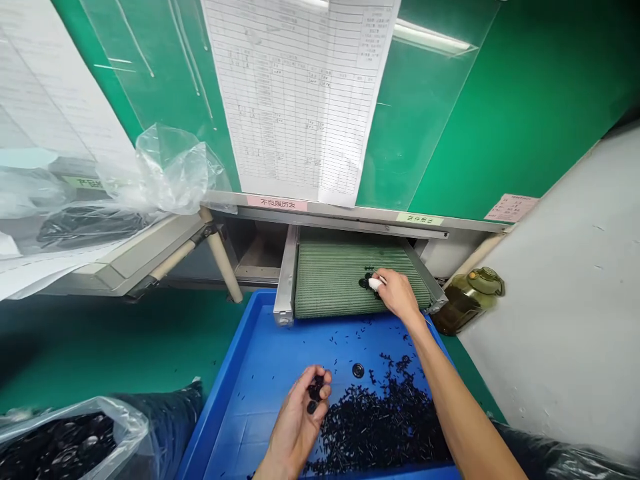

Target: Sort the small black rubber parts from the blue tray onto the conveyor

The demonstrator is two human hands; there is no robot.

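Note:
My left hand (298,420) hovers over the blue tray (240,373), palm up, fingers curled round a few small black round parts (315,390). My right hand (397,293) reaches onto the green conveyor belt (330,280), its fingers closed on black parts (367,280) there; one fingertip wears a white cot. A heap of small black plastic scraps (380,420) lies in the tray, with a single black round part (358,371) beside it.
A clear bag of black parts (60,443) sits at lower left. An olive glass bottle (467,300) stands right of the belt. A printed sheet (300,93) hangs above on a green wall. More bags (165,167) rest on a shelf at left.

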